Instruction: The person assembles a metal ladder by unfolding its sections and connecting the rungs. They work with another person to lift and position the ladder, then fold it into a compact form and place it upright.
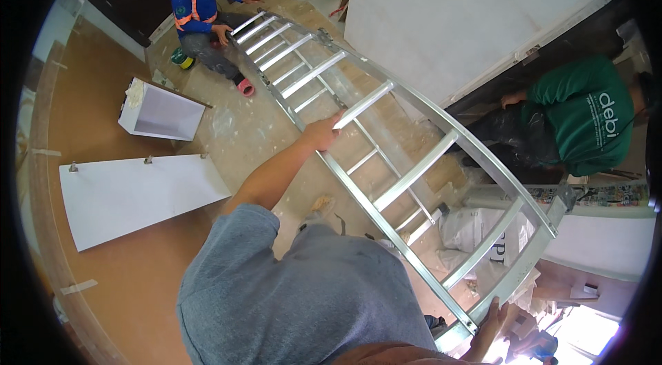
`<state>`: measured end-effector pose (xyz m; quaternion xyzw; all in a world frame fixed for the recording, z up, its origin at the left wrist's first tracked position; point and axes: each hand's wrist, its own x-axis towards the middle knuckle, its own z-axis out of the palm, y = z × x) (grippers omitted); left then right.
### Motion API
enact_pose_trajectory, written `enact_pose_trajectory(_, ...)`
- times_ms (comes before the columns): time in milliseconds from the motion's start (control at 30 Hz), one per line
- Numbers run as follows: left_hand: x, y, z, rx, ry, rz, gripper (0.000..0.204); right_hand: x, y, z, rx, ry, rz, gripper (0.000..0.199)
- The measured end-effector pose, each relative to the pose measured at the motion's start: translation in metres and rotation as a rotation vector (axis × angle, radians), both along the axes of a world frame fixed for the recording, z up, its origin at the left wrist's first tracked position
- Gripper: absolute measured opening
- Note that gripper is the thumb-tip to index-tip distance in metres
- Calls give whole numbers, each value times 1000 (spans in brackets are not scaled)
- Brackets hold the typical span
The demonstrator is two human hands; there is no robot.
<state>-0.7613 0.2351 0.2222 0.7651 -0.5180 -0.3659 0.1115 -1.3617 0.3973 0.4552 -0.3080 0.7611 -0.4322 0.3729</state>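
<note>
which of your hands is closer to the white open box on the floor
Left. The left hand grips the ladder side rail, just right of the box; the right hand holds the ladder's near end, far off.

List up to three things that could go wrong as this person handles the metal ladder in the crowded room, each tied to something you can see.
1. The far end of the ladder lies next to the seated person in the orange vest; a swing might strike them.
2. The left hand grips a side rail and the right hand the near end; a slip could drop it.
3. Bags and a white panel lie underfoot; tripping seems possible.
</note>
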Motion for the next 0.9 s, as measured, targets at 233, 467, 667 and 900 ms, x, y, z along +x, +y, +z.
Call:
enact_pose_trajectory(233, -1, -3, -34, -54, -94, -28, 67, -13, -12, -26, 363, 326, 98, 49)
enact_pose_trajectory(467, -3, -24, -82, 126, 41, -27, 60, 20, -9, -28, 372, 204, 31, 46)
enact_pose_trajectory(667, 4, -39, -114, 171, 172, -15, 51, 79, 41, -33, 426, 847, 240, 55)
enact_pose_trajectory(900, -3, -42, -193, 226, 151, -44, 44, 201, 72, -59, 663, 612, 344, 60)
